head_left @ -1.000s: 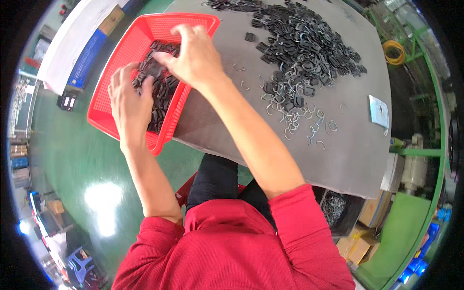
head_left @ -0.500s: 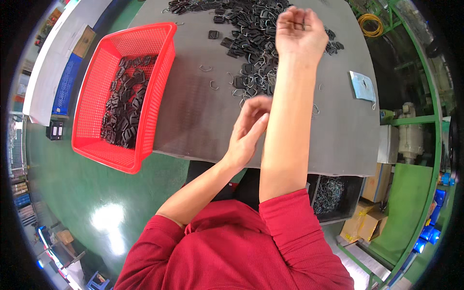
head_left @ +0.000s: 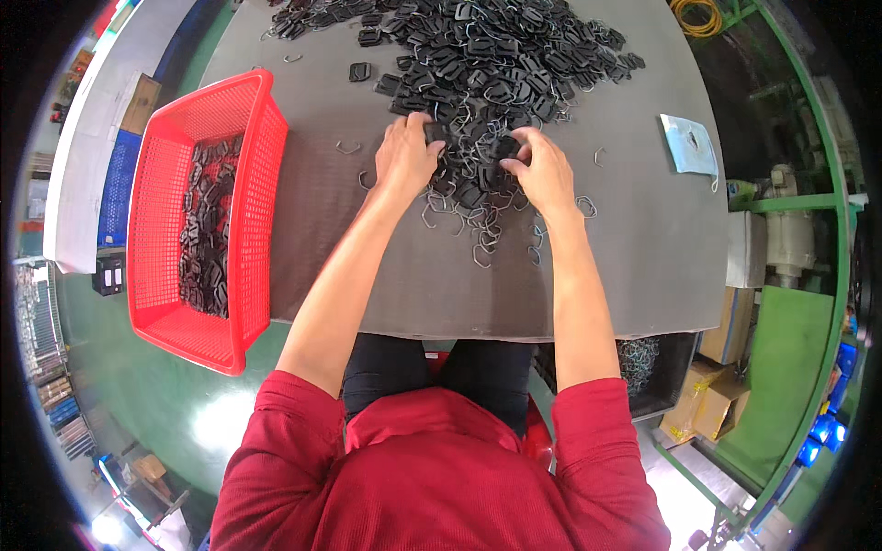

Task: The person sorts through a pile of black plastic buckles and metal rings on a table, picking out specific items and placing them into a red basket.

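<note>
Picking at pile of black buckles [head_left: 487, 64], left hand [head_left: 404, 156] gripping one, right hand [head_left: 542, 170] fingers curled, grip unclear.

Plastic, wire and matt felt

Matt black plastic buckles [head_left: 487, 55] mix with shiny bent metal wire clips [head_left: 478, 241] on a dull grey, felt-like table [head_left: 625, 257]; left, a glossy red plastic mesh basket [head_left: 152, 184].

Fingertips: both hands' [head_left: 409, 156] [head_left: 542, 174] tips are hidden in the pile of black buckles [head_left: 487, 64].
Pile top: cut off by the picture's edge.
Bin under table [head_left: 643, 363]: too dark to tell.
</note>
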Demonstrator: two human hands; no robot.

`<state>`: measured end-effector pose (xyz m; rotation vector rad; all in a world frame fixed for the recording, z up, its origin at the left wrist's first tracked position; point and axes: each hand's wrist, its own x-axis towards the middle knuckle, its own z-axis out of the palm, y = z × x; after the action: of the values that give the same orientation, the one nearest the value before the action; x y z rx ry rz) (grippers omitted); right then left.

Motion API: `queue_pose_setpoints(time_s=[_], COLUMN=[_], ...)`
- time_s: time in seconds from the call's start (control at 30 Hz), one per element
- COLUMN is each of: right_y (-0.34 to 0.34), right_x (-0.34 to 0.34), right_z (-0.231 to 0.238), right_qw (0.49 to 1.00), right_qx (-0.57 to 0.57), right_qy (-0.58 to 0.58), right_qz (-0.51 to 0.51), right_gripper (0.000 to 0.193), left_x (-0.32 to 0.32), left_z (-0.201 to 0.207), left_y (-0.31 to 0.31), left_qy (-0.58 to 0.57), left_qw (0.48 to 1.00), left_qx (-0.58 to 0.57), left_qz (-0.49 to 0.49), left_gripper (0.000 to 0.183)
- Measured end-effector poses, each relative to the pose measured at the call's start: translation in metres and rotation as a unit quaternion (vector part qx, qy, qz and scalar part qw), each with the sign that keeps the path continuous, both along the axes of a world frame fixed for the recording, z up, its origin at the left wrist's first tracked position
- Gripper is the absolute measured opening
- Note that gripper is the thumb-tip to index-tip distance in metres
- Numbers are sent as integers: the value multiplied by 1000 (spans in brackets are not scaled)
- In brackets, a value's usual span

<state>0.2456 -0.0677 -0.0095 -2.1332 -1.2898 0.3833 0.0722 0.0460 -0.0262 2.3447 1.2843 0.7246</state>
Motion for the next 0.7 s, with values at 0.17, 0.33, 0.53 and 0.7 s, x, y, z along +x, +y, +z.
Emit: queue_pose_setpoints(time_s=[0.17, 0.33, 0.53, 0.7], right_y=[-17, 3, 0, -42], right_x=[37, 15, 17, 38], right_z=[-12, -9, -2, 16], right_qw=[996, 1000, 998, 843], right_qx=[-3, 28, -59, 111], right_qy=[85, -8, -19, 521], right_qz=[-18, -8, -1, -66], right_gripper=[27, 41, 29, 23], left_x=[-11, 4, 59, 54], left_z=[15, 39, 39, 22], left_y=[11, 20, 31, 19], left_qy=[-62, -391, -9, 87], left_qw=[986, 771, 954, 978], left_qx=[-148, -482, -292, -116], left_qz=[-40, -145, -69, -148], left_gripper=[20, 25, 32, 29])
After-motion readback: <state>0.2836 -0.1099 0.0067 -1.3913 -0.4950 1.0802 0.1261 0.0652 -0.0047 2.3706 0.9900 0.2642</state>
